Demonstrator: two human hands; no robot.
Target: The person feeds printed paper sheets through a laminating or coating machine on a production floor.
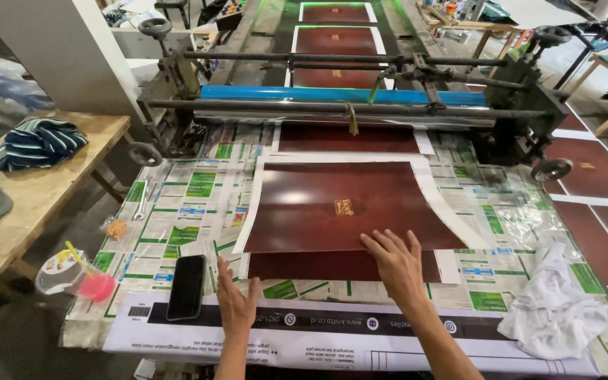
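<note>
A glossy dark red printed sheet (pixel 339 204) with a white border and a small gold emblem lies on the feed table, overlapping another dark red sheet (pixel 304 266) beneath it. My right hand (pixel 397 266) rests flat, fingers spread, on the near edge of the top sheet. My left hand (pixel 235 301) lies flat on the paper-covered table (pixel 177 211), just left of the lower sheet's corner, holding nothing. A third dark red sheet (pixel 350 138) sits partly under the machine's rollers (pixel 332 105).
A black phone (pixel 187 286) lies left of my left hand. A white rag (pixel 554 302) is at the right. A plastic cup with pink drink and straw (pixel 79 276) stands beside a wooden bench (pixel 29 197) bearing striped cloth (pixel 36 142). More red sheets lie on the conveyor (pixel 336 39).
</note>
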